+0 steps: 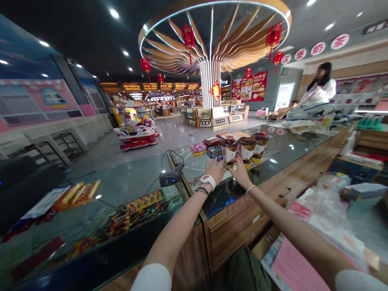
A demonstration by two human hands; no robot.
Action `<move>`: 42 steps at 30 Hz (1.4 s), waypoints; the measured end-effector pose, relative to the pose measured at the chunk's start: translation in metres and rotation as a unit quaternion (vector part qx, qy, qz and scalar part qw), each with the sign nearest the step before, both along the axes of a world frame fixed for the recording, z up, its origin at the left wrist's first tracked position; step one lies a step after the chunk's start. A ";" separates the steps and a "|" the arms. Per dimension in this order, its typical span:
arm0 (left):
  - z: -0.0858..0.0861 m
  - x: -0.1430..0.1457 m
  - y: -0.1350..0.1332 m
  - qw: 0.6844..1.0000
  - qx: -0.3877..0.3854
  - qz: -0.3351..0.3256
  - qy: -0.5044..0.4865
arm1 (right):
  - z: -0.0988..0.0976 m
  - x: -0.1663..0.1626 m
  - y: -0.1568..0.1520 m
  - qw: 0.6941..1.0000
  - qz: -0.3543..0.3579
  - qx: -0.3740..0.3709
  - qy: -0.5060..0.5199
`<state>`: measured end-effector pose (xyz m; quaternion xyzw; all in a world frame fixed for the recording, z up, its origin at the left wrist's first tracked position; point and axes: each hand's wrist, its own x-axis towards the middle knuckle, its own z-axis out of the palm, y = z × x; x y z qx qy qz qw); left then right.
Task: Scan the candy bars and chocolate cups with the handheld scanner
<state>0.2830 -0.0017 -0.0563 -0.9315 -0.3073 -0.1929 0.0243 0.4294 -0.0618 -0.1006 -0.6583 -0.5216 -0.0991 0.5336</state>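
Note:
Three lidded cups with pale and brown printed sides stand in a row on the glass counter: a left cup (pixel 229 149), a middle cup (pixel 246 148) and a right cup (pixel 260 146). My left hand (pixel 214 171), with a white watch at its wrist, lies just left of the left cup's base. Its fingers are stretched out and apart. On the other side, my right hand (pixel 240 174) has its thumb and fingers around the lower part of the left cup. A dark blue box (pixel 214 152) sits beyond my left fingertips.
A barcode scanner (pixel 171 176) rests by the joint between counters. Beyond the cups lie a pink box (pixel 198 148) and red packets (pixel 212 141). Snack packs (pixel 75 195) lie at left. Plastic bags (pixel 327 206) fill the right side. Another person (pixel 323 89) stands farther along the counter.

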 end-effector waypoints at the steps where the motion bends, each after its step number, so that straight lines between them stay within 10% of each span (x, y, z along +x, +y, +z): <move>1: -0.001 0.002 0.003 1.000 -0.005 0.000 -0.003 | -0.001 0.001 0.002 1.000 0.013 -0.008 0.020; 27: 0.013 -0.060 0.002 0.972 -0.132 0.090 -0.172 | 0.003 -0.028 0.012 0.952 0.256 -0.111 0.130; 42: 0.008 -0.107 -0.009 0.960 -0.146 0.010 -0.239 | 0.019 -0.080 0.041 0.916 0.307 -0.018 0.256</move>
